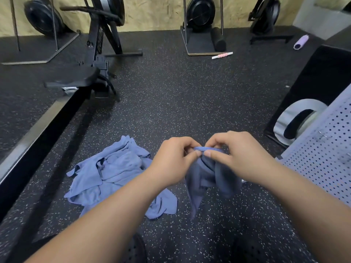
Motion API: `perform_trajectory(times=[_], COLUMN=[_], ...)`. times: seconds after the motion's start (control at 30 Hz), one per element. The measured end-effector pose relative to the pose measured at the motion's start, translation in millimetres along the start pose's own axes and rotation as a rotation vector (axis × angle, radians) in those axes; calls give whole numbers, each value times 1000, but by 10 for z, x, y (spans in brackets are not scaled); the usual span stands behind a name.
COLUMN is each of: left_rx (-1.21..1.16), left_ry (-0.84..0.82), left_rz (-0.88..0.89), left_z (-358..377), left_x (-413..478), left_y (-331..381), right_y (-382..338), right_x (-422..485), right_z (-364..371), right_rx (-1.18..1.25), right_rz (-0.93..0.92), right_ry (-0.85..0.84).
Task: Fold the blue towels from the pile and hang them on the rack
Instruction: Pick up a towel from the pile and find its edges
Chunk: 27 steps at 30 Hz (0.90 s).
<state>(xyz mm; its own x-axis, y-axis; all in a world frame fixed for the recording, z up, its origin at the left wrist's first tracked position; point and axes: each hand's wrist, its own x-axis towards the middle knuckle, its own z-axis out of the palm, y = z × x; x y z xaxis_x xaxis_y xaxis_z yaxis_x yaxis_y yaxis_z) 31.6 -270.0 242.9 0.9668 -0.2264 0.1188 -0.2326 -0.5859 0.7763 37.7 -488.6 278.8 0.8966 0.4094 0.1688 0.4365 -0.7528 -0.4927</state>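
Observation:
A blue towel (207,179) hangs crumpled in the air in front of me. My left hand (174,158) and my right hand (233,152) both pinch its top edge, with the fingertips close together. Its lower corner dangles toward the floor. A pile of crumpled blue towels (114,171) lies on the speckled black floor, below and to the left of my hands; my left forearm covers part of it. No towel rack is clearly in view.
A rowing machine (81,80) with its long rail runs along the left. A perforated grey panel (326,158) and a black box with a silver part (303,114) stand at the right. Exercise machines, a pink roller stick (222,55) and a lilac object (301,41) sit farther back.

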Motion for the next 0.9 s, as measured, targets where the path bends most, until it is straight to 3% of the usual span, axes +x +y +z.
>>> perform_trajectory(times=[0.23, 0.47, 0.73, 0.9], left_rx=[-128, -65, -100, -242], left_ry=[188, 360, 345, 264], left_rz=[-137, -282, -241, -171], left_z=[-180, -351, -325, -268], left_x=[124, 189, 143, 110], left_y=[-179, -306, -269, -124], right_y=[287, 463, 198, 24], right_x=[-37, -66, -54, -81], right_z=[-295, -518, -440, -465], right_rx=[-14, -29, 514, 625], right_rz=[182, 297, 257, 193], right_ry=[-14, 62, 84, -127])
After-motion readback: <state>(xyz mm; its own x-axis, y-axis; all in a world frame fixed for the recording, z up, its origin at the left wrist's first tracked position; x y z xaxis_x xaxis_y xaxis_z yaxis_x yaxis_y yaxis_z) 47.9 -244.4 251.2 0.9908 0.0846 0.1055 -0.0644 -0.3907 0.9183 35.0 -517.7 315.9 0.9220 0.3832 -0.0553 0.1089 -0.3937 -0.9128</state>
